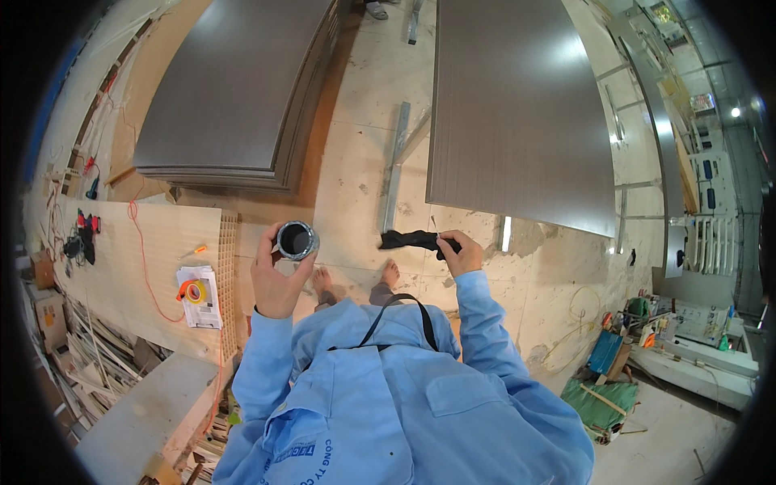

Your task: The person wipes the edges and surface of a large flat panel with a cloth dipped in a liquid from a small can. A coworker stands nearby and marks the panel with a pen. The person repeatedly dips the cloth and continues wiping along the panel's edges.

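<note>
My left hand [275, 284] is closed around a small round open can [297, 240] with a greyish, smeared rim and a dark inside. My right hand [465, 257] pinches a crumpled black cloth [408, 240], which stretches out toward the left. A thin stick with a small dark tip [434, 221] pokes up from the fingers of that hand; its exact kind is too small to tell. Both hands are in front of my body, apart from each other. Beyond the right hand is a large dark grey-brown panel [517, 121], and beyond the left a stack of similar panels [234, 89].
Metal supports [396, 170] stand between the panels. At left, a pale workbench [162, 234] carries papers [206, 314], a tape roll [192, 291], a power tool [83, 238] and an orange cord [144, 255]. A green sack [598, 404] lies at right. Another person's foot [377, 10] shows at the top.
</note>
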### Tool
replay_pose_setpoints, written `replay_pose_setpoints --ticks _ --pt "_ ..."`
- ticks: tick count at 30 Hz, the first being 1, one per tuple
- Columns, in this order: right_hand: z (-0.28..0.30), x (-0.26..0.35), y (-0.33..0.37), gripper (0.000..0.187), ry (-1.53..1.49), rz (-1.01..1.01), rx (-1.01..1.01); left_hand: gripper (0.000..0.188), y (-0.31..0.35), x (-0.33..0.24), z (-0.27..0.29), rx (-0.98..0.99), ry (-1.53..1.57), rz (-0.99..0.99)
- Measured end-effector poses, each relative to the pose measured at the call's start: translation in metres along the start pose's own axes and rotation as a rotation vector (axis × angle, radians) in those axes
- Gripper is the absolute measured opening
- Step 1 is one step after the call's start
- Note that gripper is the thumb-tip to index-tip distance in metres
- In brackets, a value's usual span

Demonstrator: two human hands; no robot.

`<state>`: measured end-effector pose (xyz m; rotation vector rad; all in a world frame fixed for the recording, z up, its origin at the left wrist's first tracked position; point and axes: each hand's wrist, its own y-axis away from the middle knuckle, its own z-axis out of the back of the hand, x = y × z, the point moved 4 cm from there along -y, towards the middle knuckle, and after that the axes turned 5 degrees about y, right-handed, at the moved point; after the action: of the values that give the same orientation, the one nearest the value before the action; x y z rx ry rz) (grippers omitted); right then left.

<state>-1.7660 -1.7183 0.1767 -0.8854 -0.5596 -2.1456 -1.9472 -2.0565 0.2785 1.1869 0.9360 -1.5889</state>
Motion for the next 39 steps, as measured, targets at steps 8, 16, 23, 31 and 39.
replay_pose_setpoints --ticks 8,16,23,31,39 --pt "0.016 0.012 -0.051 0.014 0.205 0.226 -0.134 0.060 -0.008 -0.018 -0.025 0.058 -0.053 0.027" --pt "0.020 0.005 -0.108 0.014 0.354 0.311 0.012 0.062 0.005 -0.019 -0.045 0.038 -0.004 0.062" --pt "0.025 0.000 -0.126 0.013 0.462 0.353 0.191 0.061 0.021 -0.019 -0.045 -0.047 -0.010 0.067" --pt "0.023 -0.001 -0.138 0.014 0.562 0.420 0.310 0.061 0.031 -0.022 -0.051 -0.057 -0.007 0.071" --pt "0.030 0.015 -0.150 0.014 0.431 0.325 0.292 0.061 0.035 -0.023 -0.050 -0.046 -0.013 0.066"
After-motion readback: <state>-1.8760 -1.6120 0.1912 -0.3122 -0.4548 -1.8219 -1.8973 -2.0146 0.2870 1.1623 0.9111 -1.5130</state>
